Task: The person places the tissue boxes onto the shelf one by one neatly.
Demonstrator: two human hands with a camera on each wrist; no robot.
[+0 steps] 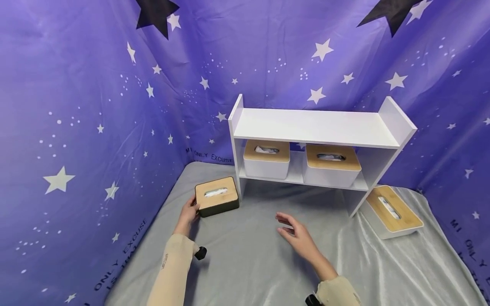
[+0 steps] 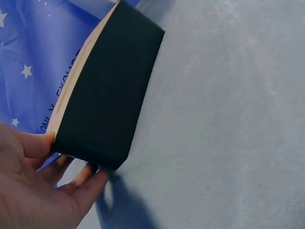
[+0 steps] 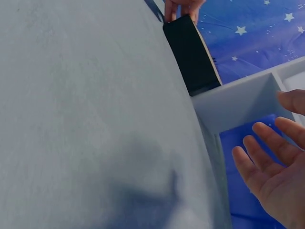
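Note:
A dark green tissue box (image 1: pixel 217 207) with a light wooden lid stands on the grey cloth, close by the left end of a white shelf. My left hand (image 1: pixel 189 211) holds this box by its left end. In the left wrist view, the thumb (image 2: pixel 37 144) is at the lid's edge and the other fingers lie against the box's end, partly hidden. White tissue shows in the lid's slot. My right hand (image 1: pixel 296 236) hovers over the cloth in front of the shelf, holding nothing. Its fingers (image 3: pixel 267 143) are spread and slightly bent in the right wrist view.
The white two-tier shelf (image 1: pixel 314 125) carries two white tissue boxes with wooden lids on its lower board, one left (image 1: pixel 266 168) and one right (image 1: pixel 332 176). Another white tissue box (image 1: pixel 394 210) sits on the cloth beyond the shelf's right side. Purple star-patterned curtains (image 1: pixel 115 106) surround the table.

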